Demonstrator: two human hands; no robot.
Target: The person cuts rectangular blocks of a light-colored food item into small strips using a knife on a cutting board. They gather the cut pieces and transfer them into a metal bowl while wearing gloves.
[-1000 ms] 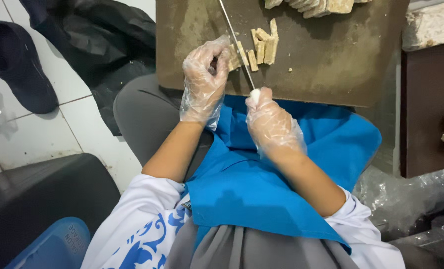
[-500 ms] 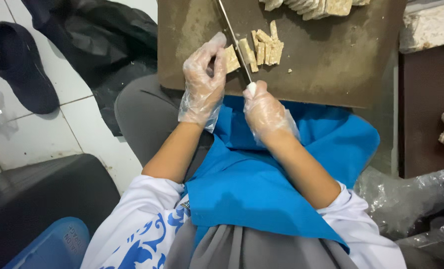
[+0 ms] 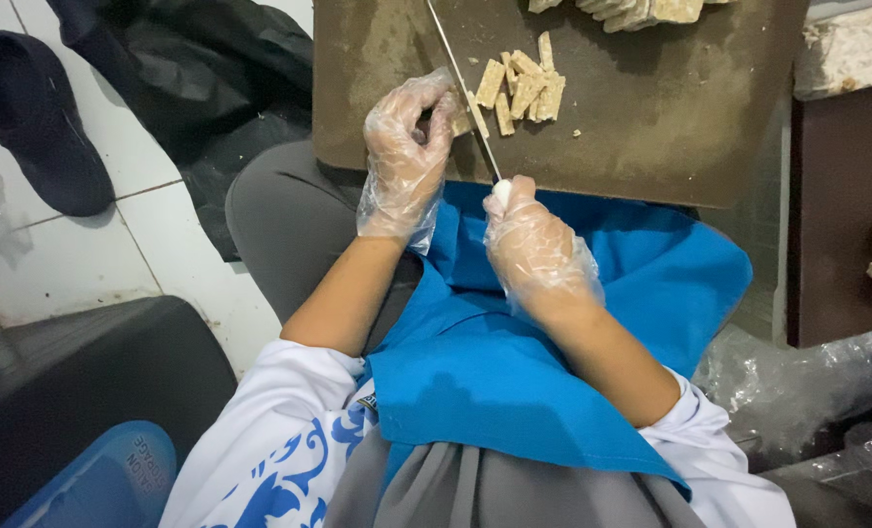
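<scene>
Head view — the right hand (image 3: 538,249), in a clear plastic glove, is gripping the white handle of a knife (image 3: 465,88), fingers wrapped tight around it. The blade is lying across the brown cutting board (image 3: 670,117), just beside the left hand (image 3: 406,156), whose gloved fingers are pressing down together on a tempeh piece (image 3: 462,119). Cut tempeh strips (image 3: 524,88) are resting just right of the blade — over a blue apron (image 3: 514,381).

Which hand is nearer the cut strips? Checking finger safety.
Left. The left hand sits just beside the cut strips; the right hand grips the knife handle, nearer the body.
</scene>
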